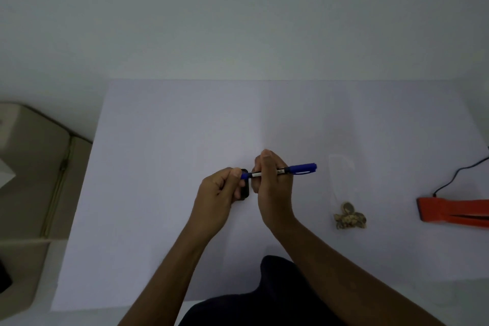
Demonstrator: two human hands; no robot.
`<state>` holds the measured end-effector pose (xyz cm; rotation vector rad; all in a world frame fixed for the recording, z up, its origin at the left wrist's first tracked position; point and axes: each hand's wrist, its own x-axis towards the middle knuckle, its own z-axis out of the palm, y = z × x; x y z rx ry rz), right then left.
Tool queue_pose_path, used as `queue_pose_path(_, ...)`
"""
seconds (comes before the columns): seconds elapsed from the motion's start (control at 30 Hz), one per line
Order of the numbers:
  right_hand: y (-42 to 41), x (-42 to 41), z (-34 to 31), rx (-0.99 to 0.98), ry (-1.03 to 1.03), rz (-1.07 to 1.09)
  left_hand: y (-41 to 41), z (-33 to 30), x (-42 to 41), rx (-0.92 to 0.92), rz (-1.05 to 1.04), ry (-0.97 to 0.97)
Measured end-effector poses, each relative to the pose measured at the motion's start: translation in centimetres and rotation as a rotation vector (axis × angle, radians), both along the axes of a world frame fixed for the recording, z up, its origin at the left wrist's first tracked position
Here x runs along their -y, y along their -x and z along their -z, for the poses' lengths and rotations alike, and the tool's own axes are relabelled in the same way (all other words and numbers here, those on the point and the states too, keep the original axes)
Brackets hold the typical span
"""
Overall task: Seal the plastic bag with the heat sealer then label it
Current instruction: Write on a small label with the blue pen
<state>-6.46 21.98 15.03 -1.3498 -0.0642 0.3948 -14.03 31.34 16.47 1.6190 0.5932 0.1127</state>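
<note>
Beige stool (31, 167) stands left of white table (172, 127).

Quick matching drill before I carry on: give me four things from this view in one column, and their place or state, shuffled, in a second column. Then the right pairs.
Things:
1. marker
2. plastic bag
3. heat sealer
4. black object

Place or state:
A. lies at the table's right edge, a black cord running from it
B. held level between both hands, blue cap pointing right
C. lies flat on the table, brown bits in its near end
D. partly hidden behind the left hand

Pairs: 1-B, 2-C, 3-A, 4-D. The right hand grips the marker's barrel.
</note>
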Motion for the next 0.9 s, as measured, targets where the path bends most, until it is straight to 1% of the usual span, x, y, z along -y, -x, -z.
queue_pose_path(0.07,-0.2,-0.3,0.8,-0.096,0.011,-0.069,0.3,0.3,-1.4,-0.007,0.023,-0.099)
queue_pose_path(0.1,-0.4,-0.4,1.4,-0.167,0.046,-0.078,0.3,0.6,-2.2,-0.021,0.038,-0.195)
queue_pose_path(0.17,-0.7,-0.4,3.2,-0.28,0.152,-0.075,0.4,1.6,-4.3,-0.085,0.06,-0.445)
queue_pose_path(0.23,-0.6,-0.1,5.9,-0.334,0.291,-0.056,0.6,2.9,-6.5,-0.213,0.08,-0.712)
queue_pose_path(0.3,-0.4,0.6,8.2,-0.295,0.502,-0.044,0.9,4.5,-8.4,-0.341,0.128,-0.89)
queue_pose_path(0.37,-0.2,1.4,9.9,-0.174,0.681,-0.084,1.0,5.9,-9.0,-0.442,0.184,-0.97)
queue_pose_path(0.4,-0.1,1.5,10.5,-0.137,0.723,-0.11,0.8,6.5,-8.9,-0.474,0.212,-0.991)
queue_pose_path(0.57,0.0,1.1,12.8,-0.132,0.791,-0.168,-1.1,9.8,-8.1,-0.545,0.367,-0.994)
queue_pose_path(0.63,-0.2,0.8,13.5,-0.14,0.8,-0.179,-2.2,10.6,-7.6,-0.558,0.406,-0.96)
queue_pose_path(0.7,-0.4,0.4,14.1,-0.142,0.787,-0.193,-3.2,11.3,-7.1,-0.536,0.355,-0.888)
queue_pose_path(0.8,-0.9,0.1,14.8,-0.143,0.772,-0.201,-3.9,13.1,-6.4,-0.451,0.194,-0.764)
queue_pose_path(0.9,-1.6,-0.4,15.4,-0.109,0.749,-0.179,-4.1,14.2,-5.8,-0.445,0.016,-0.425)
